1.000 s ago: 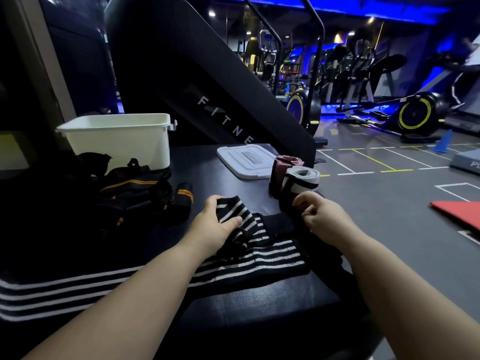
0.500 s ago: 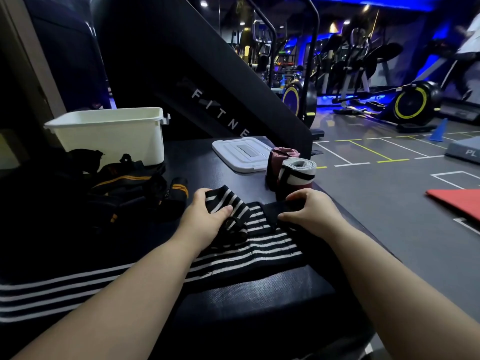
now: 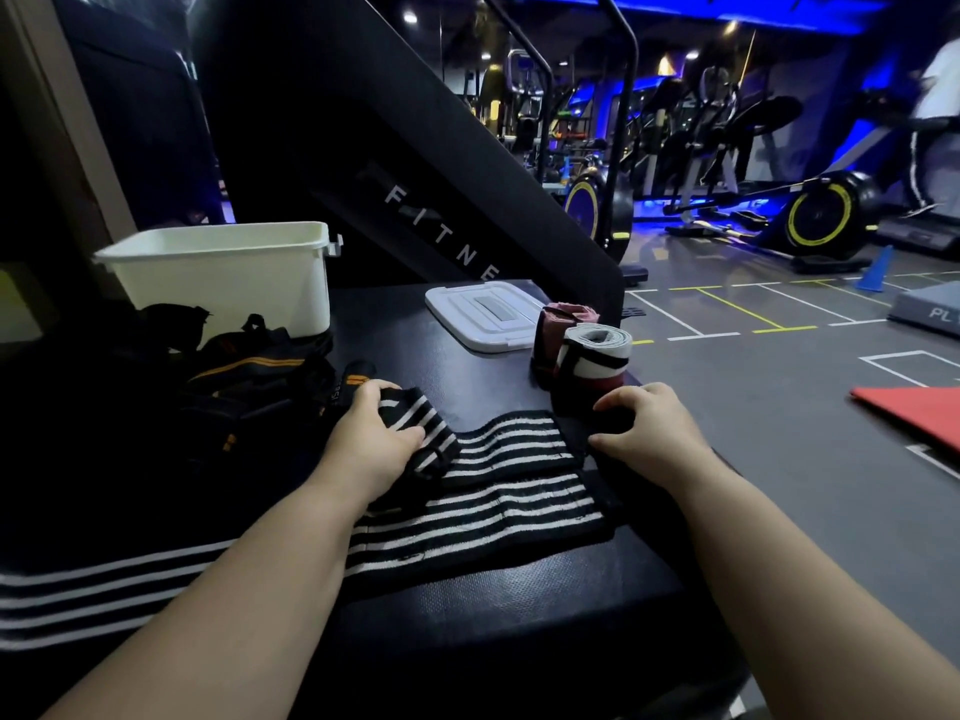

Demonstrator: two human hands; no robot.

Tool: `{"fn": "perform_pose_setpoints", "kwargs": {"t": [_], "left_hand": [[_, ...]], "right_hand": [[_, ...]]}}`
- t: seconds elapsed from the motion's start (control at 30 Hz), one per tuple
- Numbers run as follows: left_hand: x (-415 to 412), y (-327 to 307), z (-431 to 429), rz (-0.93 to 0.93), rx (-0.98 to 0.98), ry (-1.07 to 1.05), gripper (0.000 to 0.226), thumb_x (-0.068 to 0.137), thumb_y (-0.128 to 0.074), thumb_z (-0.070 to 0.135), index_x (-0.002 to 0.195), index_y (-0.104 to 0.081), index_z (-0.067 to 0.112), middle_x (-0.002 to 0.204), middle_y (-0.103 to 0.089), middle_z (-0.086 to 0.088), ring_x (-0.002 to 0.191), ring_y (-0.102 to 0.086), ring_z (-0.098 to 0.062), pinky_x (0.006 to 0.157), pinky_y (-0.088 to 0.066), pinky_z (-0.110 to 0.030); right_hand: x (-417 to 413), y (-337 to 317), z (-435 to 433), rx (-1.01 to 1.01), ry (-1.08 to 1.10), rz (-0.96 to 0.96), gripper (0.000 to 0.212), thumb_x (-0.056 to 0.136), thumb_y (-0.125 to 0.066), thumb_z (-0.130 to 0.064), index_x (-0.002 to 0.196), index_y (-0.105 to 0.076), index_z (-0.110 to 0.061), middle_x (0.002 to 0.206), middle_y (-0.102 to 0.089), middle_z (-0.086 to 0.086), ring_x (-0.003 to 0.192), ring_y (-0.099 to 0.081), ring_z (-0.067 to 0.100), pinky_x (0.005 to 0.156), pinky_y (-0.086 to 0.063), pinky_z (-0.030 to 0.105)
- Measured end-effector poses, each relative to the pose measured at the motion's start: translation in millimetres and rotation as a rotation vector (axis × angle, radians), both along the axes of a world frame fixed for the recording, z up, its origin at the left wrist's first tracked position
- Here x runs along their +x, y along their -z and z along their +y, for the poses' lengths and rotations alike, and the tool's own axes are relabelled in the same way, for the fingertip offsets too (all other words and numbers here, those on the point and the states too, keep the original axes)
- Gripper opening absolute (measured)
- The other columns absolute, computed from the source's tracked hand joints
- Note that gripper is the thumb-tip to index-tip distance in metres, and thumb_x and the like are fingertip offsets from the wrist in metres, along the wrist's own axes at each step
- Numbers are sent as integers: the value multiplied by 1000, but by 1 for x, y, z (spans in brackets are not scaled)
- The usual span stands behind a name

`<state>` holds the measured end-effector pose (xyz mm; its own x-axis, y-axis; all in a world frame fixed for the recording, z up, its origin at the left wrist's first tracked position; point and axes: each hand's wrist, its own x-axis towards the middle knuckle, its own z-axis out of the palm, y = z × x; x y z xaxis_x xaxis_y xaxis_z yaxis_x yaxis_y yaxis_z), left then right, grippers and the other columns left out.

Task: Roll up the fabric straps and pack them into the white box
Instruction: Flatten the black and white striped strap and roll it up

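A long black strap with white stripes (image 3: 498, 491) lies folded across the dark bench (image 3: 467, 610). My left hand (image 3: 371, 444) grips its bunched end at the left. My right hand (image 3: 649, 433) pinches the strap's black end at the right, fingers curled on it. Just behind my right hand stand two rolled straps, one white and dark red (image 3: 592, 363), one pinkish (image 3: 558, 330). The white box (image 3: 223, 283) stands open at the back left, its inside hidden from here. Its white lid (image 3: 485, 314) lies flat mid-bench.
A heap of black straps with orange trim (image 3: 249, 387) lies between the box and my left hand. A black slanted machine panel (image 3: 415, 163) rises behind the bench. The bench's right edge drops to the gym floor (image 3: 779, 407), with a red mat (image 3: 919, 413) beyond.
My hands have moved apart, the left one drawing the bunched end leftward and the right one staying at the strap's black end, so more striped strap lies flat between them.
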<state>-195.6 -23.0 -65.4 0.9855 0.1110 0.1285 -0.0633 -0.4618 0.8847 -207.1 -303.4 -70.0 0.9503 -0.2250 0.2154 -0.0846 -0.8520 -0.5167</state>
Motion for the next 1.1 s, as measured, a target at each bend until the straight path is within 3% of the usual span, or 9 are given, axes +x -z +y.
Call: {"fn": "perform_pose_setpoints", "kwargs": {"t": [0.1, 0.2, 0.33, 0.4, 0.5, 0.67, 0.8, 0.97, 1.1], "left_hand": [[-1, -2, 7, 25, -14, -7, 40, 82, -70, 12, 116, -51, 25, 100, -63, -1, 96, -59, -21, 90, -47, -32], [-2, -3, 11, 36, -23, -1, 39, 83, -70, 14, 115, -51, 24, 96, -61, 3, 94, -59, -18, 84, -45, -28], [-4, -5, 10, 42, -26, 14, 37, 84, -69, 16, 115, -50, 22, 93, -60, 5, 91, -58, -17, 80, -42, -26], [-5, -6, 10, 54, -21, 16, 37, 85, -69, 17, 116, -50, 21, 95, -61, 3, 92, -58, -18, 79, -41, -26], [-7, -9, 14, 95, 21, 33, 38, 84, -70, 22, 116, -50, 22, 100, -62, 1, 95, -59, -18, 80, -42, -26], [-12, -14, 28, 143, 205, 101, 43, 85, -69, 29, 121, -46, 24, 100, -62, 5, 97, -59, -15, 84, -44, -26], [-18, -16, 40, 161, 294, 94, 55, 87, -66, 34, 134, -41, 24, 109, -61, 2, 99, -58, -15, 90, -47, -30], [-25, -22, 51, 160, 356, 98, 54, 89, -63, 29, 137, -38, 29, 111, -52, 4, 98, -54, -14, 82, -41, -24], [-26, -18, 56, 132, 368, 99, 60, 88, -64, 24, 140, -36, 37, 125, -52, 1, 107, -54, -17, 93, -45, -27]], "right_hand": [[-6, -6, 3, -73, -31, -98, 41, 67, -84, -24, 105, -71, -30, 124, -47, -1, 125, -40, 21, 105, -35, 29], [-9, -16, 13, -263, -133, -216, 41, 66, -80, -12, 104, -75, -27, 133, -52, -1, 130, -33, 25, 110, -33, 41], [-6, -34, 40, -402, -363, -527, 32, 66, -68, 4, 90, -78, -15, 106, -70, 3, 113, -51, 24, 99, -42, 34], [-5, -38, 59, -318, -445, -442, 30, 78, -64, 3, 98, -77, -14, 107, -70, 5, 109, -60, 25, 99, -44, 32], [3, -30, 80, -267, -502, -175, 26, 95, -57, -21, 118, -69, -20, 122, -65, 3, 116, -58, 20, 101, -41, 27], [10, -6, 94, -249, -505, 97, 42, 94, -53, -51, 130, -58, -29, 132, -55, -3, 124, -49, 15, 103, -36, 25], [8, 4, 93, -263, -500, 107, 41, 92, -53, -54, 129, -55, -38, 134, -48, -12, 125, -46, 12, 104, -35, 27], [11, 10, 91, -258, -493, 52, 40, 89, -56, -55, 125, -57, -39, 132, -49, -15, 123, -48, 10, 104, -36, 27], [9, 11, 92, -250, -560, -23, 37, 90, -59, -49, 126, -57, -40, 133, -51, -19, 122, -50, 8, 104, -38, 30]]}}
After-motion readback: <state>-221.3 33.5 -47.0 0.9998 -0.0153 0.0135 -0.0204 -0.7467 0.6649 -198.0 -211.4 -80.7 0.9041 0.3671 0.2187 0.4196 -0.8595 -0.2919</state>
